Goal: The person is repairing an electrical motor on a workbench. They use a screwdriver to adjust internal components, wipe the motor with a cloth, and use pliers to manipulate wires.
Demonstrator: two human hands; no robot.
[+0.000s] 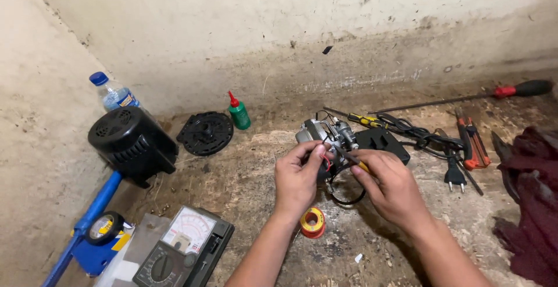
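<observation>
Over workbench centre: left hand [297, 178] pinching motor [326, 136] wires; right hand [390, 183] gripping yellow-handled tool [351, 160].

This is a rough repair workshop. An analog multimeter [185, 246], screwdrivers [465, 97], pliers [472, 146], a solder spool [313, 222] and an oil bottle [238, 111] lie on a worn, stained tabletop [250, 182]. Bare, grimy plaster walls [232, 25] enclose it.

Dim warm light from above; soft shadows; edges slightly warped; sharp centre

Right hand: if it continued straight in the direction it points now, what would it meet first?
Probably the small grey motor. The right hand points up-left at it, its tool tip already near; depth is unclear.
</observation>
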